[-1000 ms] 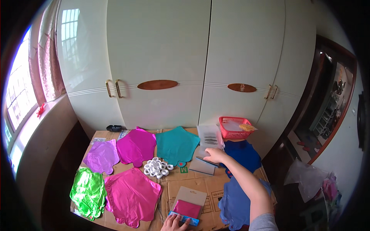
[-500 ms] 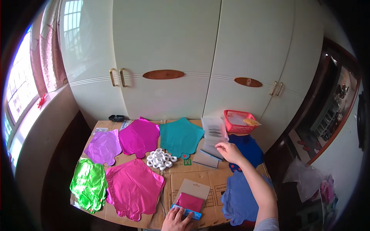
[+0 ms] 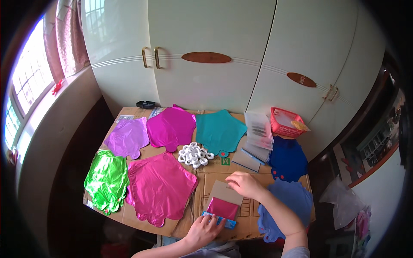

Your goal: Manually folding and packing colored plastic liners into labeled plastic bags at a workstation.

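Left hand [image 3: 205,230] fingers press the folded magenta foil balloon on its grey card [image 3: 223,202], not clenched; right hand [image 3: 243,184] rests released on the card's top edge.

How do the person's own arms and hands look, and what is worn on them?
Both hands, the left hand and the right hand, are bare: no gloves, and no rings or watch that I can see. The forearms are uncovered. A grey sleeve edge shows on the right upper arm.

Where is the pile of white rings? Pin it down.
In the head view, the pile of white rings lies mid-table on the cardboard, between the teal balloon and the big pink balloon.
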{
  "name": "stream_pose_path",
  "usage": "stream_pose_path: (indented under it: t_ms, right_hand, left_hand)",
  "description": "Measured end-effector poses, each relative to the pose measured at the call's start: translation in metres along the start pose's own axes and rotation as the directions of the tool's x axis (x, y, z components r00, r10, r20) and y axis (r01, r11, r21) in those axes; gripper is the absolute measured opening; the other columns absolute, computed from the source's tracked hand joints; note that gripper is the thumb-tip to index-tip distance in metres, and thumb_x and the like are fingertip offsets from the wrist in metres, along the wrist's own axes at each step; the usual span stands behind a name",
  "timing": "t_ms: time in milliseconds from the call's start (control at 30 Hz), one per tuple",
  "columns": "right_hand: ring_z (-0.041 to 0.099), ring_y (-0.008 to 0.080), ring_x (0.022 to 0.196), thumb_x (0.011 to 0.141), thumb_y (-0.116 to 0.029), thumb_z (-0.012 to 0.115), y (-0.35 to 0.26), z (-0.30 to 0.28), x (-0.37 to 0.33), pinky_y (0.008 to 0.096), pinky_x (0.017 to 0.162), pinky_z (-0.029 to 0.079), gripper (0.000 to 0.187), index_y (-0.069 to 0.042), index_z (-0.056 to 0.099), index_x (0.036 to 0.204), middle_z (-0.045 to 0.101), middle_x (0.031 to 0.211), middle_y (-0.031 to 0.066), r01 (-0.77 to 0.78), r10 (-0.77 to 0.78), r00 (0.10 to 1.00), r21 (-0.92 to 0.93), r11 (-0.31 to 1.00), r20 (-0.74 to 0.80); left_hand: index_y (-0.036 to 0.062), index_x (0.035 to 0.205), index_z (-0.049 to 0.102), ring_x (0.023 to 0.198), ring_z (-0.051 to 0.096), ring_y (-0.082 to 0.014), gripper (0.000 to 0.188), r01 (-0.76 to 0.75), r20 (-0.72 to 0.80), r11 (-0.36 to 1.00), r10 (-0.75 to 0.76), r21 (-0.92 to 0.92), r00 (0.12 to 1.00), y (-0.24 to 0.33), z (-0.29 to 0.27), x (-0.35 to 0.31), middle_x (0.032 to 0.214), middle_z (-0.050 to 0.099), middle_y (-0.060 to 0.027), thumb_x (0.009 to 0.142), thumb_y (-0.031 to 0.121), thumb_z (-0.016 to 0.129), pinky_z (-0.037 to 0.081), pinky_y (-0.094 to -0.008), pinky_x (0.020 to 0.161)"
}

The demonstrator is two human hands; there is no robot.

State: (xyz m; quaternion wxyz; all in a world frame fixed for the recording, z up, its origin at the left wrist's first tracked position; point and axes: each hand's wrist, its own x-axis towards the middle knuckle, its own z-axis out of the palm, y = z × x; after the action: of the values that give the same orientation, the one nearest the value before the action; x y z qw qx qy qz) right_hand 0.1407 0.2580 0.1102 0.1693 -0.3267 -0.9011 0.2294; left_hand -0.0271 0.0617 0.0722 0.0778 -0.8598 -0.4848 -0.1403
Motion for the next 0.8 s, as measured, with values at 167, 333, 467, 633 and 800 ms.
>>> stream_pose_path:
  t_ms: [167,333,467,633,800]
  right_hand:
    - [0.064,0.0290,0.090,0.085,-0.015,0.061,0.017,0.027,0.032,0.0388,0.078,0.052,0.016,-0.008,0.067,0.098,0.065,0.099,0.0100,0.091,-0.091,0.995,-0.002,0.996,-0.045]
    - [0.063,0.0275,0.090,0.082,-0.014,0.065,0.007,0.056,0.085,0.0384,0.077,0.052,0.015,-0.007,0.067,0.096,0.062,0.094,0.0088,0.152,-0.175,0.967,-0.133,0.979,-0.184]
    - [0.063,0.0242,0.089,0.081,-0.015,0.068,0.011,0.067,0.102,0.0384,0.076,0.052,0.010,-0.008,0.067,0.089,0.059,0.091,0.0064,0.134,-0.187,0.958,-0.238,0.962,-0.219]
    - [0.063,0.0234,0.085,0.081,-0.012,0.068,0.003,0.044,0.083,0.0376,0.073,0.052,0.005,-0.008,0.068,0.084,0.059,0.090,0.0060,0.190,-0.215,0.916,-0.107,0.976,-0.338]
    - [0.062,0.0267,0.080,0.085,-0.014,0.064,-0.006,0.017,0.026,0.0393,0.069,0.051,0.005,-0.010,0.067,0.087,0.058,0.085,0.0055,0.255,-0.287,0.949,-0.214,0.943,-0.132]
  left_hand:
    - [0.0125,0.123,0.057,0.087,0.058,-0.0237,0.044,0.017,0.029,0.999,-0.018,0.032,0.999,0.015,0.004,0.004,0.101,0.057,-0.0111,0.080,0.020,0.056,0.050,-0.0332,0.064]
    - [0.0117,0.121,0.058,0.084,0.058,-0.0244,0.043,0.086,0.040,0.994,-0.089,0.073,0.995,0.027,0.003,0.010,0.100,0.058,-0.0130,0.079,0.019,0.056,0.050,-0.0333,0.063]
    - [0.0121,0.121,0.058,0.081,0.057,-0.0240,0.043,0.086,0.019,0.995,-0.087,0.055,0.996,0.027,0.004,0.009,0.100,0.058,-0.0128,0.079,0.019,0.056,0.049,-0.0327,0.062]
    - [0.0126,0.122,0.058,0.080,0.056,-0.0237,0.044,0.093,0.024,0.995,-0.094,0.039,0.995,0.025,0.001,0.010,0.100,0.058,-0.0123,0.078,0.018,0.056,0.049,-0.0324,0.062]
    - [0.0126,0.122,0.058,0.079,0.056,-0.0238,0.045,0.097,0.028,0.995,-0.098,0.028,0.995,0.024,0.003,0.007,0.100,0.058,-0.0125,0.078,0.019,0.057,0.048,-0.0326,0.062]
